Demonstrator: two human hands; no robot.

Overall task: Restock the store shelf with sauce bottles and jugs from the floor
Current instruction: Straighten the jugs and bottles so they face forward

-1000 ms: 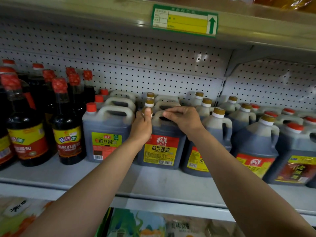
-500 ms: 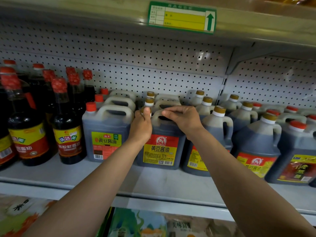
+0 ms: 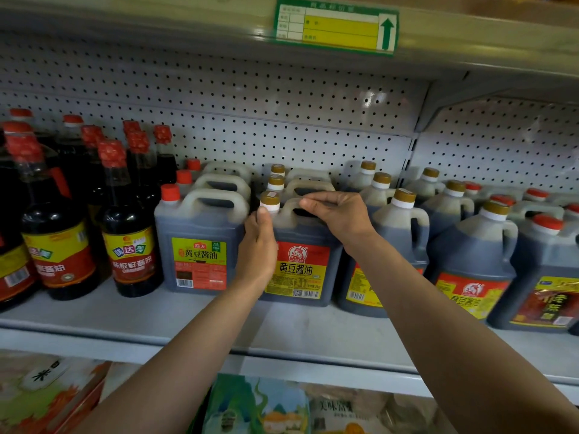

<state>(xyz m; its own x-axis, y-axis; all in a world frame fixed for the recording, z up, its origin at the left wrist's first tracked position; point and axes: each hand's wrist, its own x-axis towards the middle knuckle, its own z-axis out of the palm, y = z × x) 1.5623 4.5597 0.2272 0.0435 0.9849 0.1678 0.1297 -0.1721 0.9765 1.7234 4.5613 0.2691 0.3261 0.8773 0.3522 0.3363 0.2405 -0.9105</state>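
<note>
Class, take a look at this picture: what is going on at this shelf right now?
A person is stocking a store shelf with soy sauce. Both hands are on the front gold-capped jug, which stands on the shelf in the middle row: the right hand curls around its handle, and the left hand rests against its side by the cap. A red-capped jug stands to its left, with tall dark bottles beyond.

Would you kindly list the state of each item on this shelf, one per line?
Gold-capped jug: upright on the shelf, capped, full, held by both hands.
Left hand: against the jug's side below the cap.
Right hand: fingers curled over the handle.
Red-capped jug: upright, capped, untouched.
Tall sauce bottles: upright, sealed.
Round jugs: upright, capped.
Price tag: price field blank.
</note>
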